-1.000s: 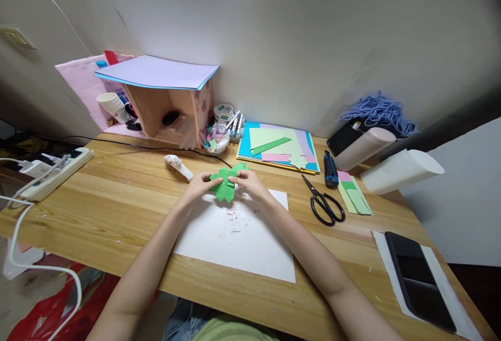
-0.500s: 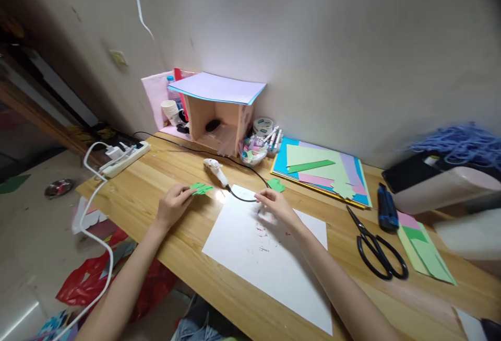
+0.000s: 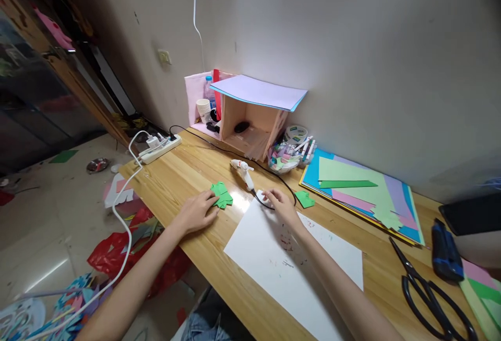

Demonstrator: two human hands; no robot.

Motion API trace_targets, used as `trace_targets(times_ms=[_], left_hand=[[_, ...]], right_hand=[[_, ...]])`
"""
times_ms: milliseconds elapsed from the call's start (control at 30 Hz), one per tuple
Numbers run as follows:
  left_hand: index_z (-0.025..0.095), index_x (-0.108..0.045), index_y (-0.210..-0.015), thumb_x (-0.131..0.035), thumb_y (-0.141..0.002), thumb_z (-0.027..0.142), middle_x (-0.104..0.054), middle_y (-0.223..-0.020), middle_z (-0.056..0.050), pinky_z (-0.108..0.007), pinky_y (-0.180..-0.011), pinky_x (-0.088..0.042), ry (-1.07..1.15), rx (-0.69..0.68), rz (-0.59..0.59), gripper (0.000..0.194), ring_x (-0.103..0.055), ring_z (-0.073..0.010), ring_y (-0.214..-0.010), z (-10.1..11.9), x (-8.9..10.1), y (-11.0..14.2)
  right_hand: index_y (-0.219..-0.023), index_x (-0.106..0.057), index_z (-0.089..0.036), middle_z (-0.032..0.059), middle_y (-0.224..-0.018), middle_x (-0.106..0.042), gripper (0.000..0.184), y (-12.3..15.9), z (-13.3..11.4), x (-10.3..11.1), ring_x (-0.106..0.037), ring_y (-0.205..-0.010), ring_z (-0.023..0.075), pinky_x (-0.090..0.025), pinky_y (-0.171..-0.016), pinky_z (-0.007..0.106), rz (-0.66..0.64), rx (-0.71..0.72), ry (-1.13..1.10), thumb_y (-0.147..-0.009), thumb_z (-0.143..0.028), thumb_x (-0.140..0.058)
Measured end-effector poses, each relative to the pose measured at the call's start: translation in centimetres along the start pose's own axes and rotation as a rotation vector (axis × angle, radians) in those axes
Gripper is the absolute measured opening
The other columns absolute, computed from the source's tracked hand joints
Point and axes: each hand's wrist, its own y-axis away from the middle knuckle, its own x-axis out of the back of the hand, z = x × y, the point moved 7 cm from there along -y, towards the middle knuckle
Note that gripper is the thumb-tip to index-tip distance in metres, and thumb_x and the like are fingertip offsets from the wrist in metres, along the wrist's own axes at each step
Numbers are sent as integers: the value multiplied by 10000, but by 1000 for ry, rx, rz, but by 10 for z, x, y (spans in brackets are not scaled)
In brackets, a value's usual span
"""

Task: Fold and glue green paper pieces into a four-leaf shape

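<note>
My left hand (image 3: 199,211) rests on the table with its fingers stretched out, fingertips at the edge of a cut green paper piece (image 3: 222,195). My right hand (image 3: 281,206) is over the top edge of a white sheet (image 3: 270,257) with small coloured marks. Its fingers are bent together at the black cord (image 3: 258,198) of a white glue gun (image 3: 242,174), partly hiding the cord. The glue gun lies on the table between and beyond my hands. Another green paper piece (image 3: 305,199) lies just right of my right hand.
A box shelf (image 3: 250,131) with a purple sheet on top stands against the wall. Beside it is a tub of markers and scraps (image 3: 285,158). Coloured paper (image 3: 348,168), scissors (image 3: 425,289) and a blue-black tool (image 3: 446,252) lie right. A power strip (image 3: 162,149) sits far left.
The view has swung left. My left fingers have spread from a pinch on the green paper piece, which now lies flat. My right hand stays by the cord.
</note>
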Motion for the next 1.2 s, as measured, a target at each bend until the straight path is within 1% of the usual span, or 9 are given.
trace_targets(times_ms=[100, 200, 300, 400, 600, 733, 867, 1000, 1200], left_hand=[[198, -630, -929, -370, -872, 329, -606, -937, -72, -304, -731, -431, 14, 178, 86, 297, -564, -191, -868, -4, -6, -1], [189, -637, -841, -474, -825, 388, -608, -881, -64, -295, -702, -428, 26, 286, 164, 258, -564, -198, -849, -4, -11, -4], [188, -627, -784, -519, -804, 365, -608, -841, -57, -286, -671, -425, 43, 330, 184, 208, -572, -197, -818, -1, -13, -6], [189, -619, -760, -497, -820, 307, -608, -808, -58, -285, -643, -421, 45, 331, 177, 181, -578, -197, -781, 3, -13, -5], [186, -620, -766, -424, -847, 264, -609, -817, -50, -288, -679, -430, 144, 358, 235, 225, -575, -183, -793, -3, -15, -1], [188, -639, -772, -457, -822, 262, -605, -856, -40, -292, -768, -441, 336, 417, 340, 203, -574, -165, -831, -14, -19, 4], [183, -652, -769, -485, -801, 276, -604, -880, -44, -300, -788, -448, 440, 450, 402, 194, -572, -164, -842, -20, -23, 8], [178, -652, -734, -511, -787, 282, -603, -877, -44, -309, -791, -449, 473, 469, 427, 182, -571, -162, -838, -23, -26, 10], [196, -650, -704, -541, -763, 287, -598, -872, -37, -308, -777, -462, 499, 485, 446, 154, -578, -163, -833, -27, -30, 11]], right_hand=[[-990, -523, -147, 100, -943, -567, 409, -24, -4, -10, -542, -814, 202, -402, -742, 331, 165, 68, 98, -761, -483, -483], [-1098, -478, -131, 120, -982, -533, 506, -46, -13, -33, -525, -839, 218, -403, -746, 343, 155, 152, 208, -724, -466, -532], [-1029, -521, -155, 108, -945, -556, 397, -60, -21, -54, -508, -885, 243, -379, -766, 343, 136, 222, 307, -712, -392, -555], [-923, -564, -184, 77, -866, -591, 228, -65, -24, -61, -519, -830, 235, -367, -736, 322, 129, 242, 296, -739, -305, -507], [-905, -601, -170, 52, -800, -608, 292, -37, -31, -36, -532, -732, 208, -365, -676, 296, 92, 246, 94, -788, -399, -464], [-919, -605, -170, 51, -829, -612, 349, -11, -23, -27, -527, -736, 199, -367, -664, 289, -101, 104, -63, -770, -465, -493], [-874, -612, -171, 29, -757, -591, 357, 5, -13, -29, -499, -680, 187, -354, -607, 277, -231, 17, -72, -753, -489, -502], [-896, -610, -169, 33, -807, -593, 365, 14, -13, -37, -500, -700, 183, -357, -618, 274, -332, 33, -59, -776, -486, -473], [-889, -613, -138, 56, -835, -592, 389, 19, -20, -46, -507, -766, 191, -356, -693, 288, -346, 72, 13, -808, -466, -421]])
